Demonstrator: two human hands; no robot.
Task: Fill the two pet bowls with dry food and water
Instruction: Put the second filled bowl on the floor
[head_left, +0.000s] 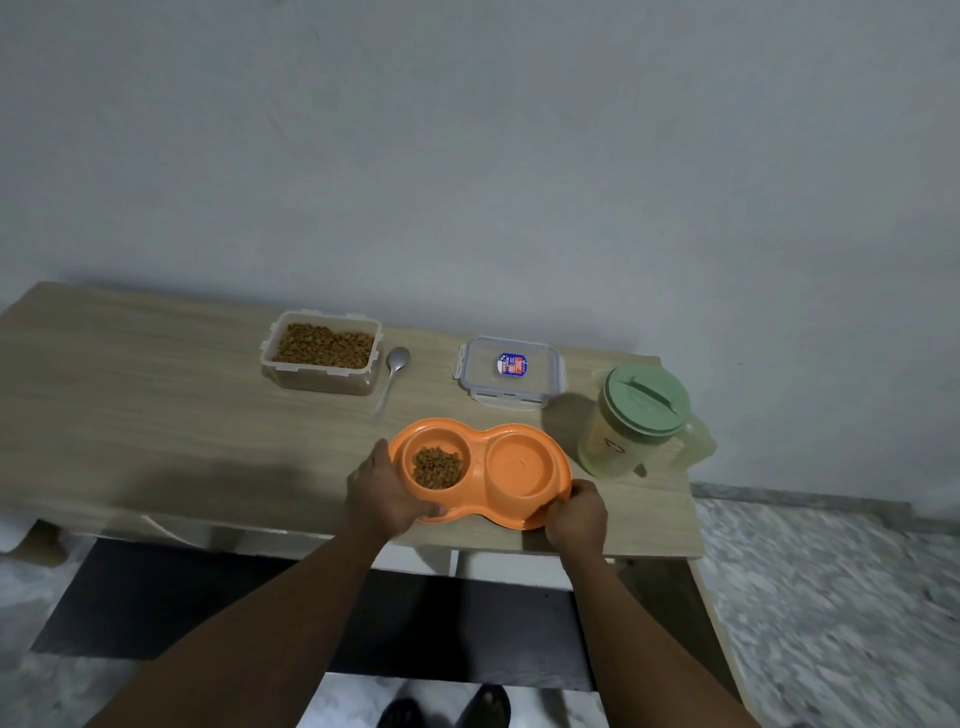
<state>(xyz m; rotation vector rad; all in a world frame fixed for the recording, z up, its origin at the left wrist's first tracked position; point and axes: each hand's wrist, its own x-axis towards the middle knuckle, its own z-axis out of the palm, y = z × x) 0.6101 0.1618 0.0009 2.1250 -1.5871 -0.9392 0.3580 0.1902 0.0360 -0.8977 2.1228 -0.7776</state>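
Observation:
An orange double pet bowl (480, 434) sits near the front edge of the wooden table (130, 415). Its left cup holds brown dry food (437, 466); its right cup (519, 462) looks to hold clear water, though that is hard to tell. My left hand (384, 491) grips the bowl's left front rim. My right hand (576, 514) grips its right front rim. A clear tub of dry food (323, 351) stands open at the back, with a metal spoon (392, 376) lying beside it. A green lidded water jug (636, 421) stands to the right of the bowl.
The tub's clear lid (510, 371) lies flat behind the bowl. A grey wall runs behind the table. A dark mat (156, 597) lies on the speckled floor under the table, and my feet (447, 709) show at the bottom edge.

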